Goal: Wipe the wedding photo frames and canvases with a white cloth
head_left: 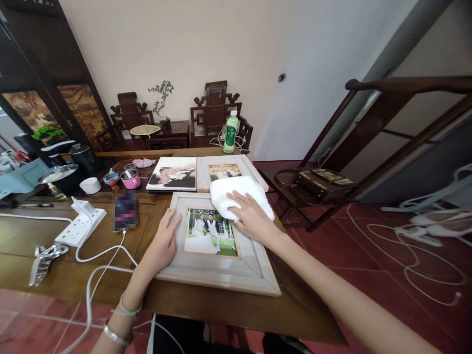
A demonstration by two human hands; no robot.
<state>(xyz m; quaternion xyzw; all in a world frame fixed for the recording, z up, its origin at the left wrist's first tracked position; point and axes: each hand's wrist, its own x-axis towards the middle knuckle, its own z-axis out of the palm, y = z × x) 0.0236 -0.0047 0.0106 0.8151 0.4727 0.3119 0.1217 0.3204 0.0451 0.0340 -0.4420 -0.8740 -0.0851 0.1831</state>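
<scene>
A light wooden picture frame (pixel 221 278) lies flat near the front edge of the table, with a wedding photo of two people (pixel 210 233) in it. My left hand (pixel 167 243) grips the frame's left side, fingers along its edge. On the upper right corner of the frame sits a folded white cloth (pixel 224 189). My right hand (pixel 252 216) presses down on this cloth with its fingers over it, and part of the frame is hidden beneath. Behind lie a second framed photo (pixel 204 172), partly covered by the cloth, and a photo album (pixel 173 184).
A green-labelled bottle (pixel 230 132) stands at the table's back edge. On the left are a power strip (pixel 83 223), a charging phone (pixel 125 211), a pink cup (pixel 130 179) and a silver hair claw (pixel 46 260). White cables (pixel 90 285) run near my left arm. A wooden chair (pixel 313 182) stands right.
</scene>
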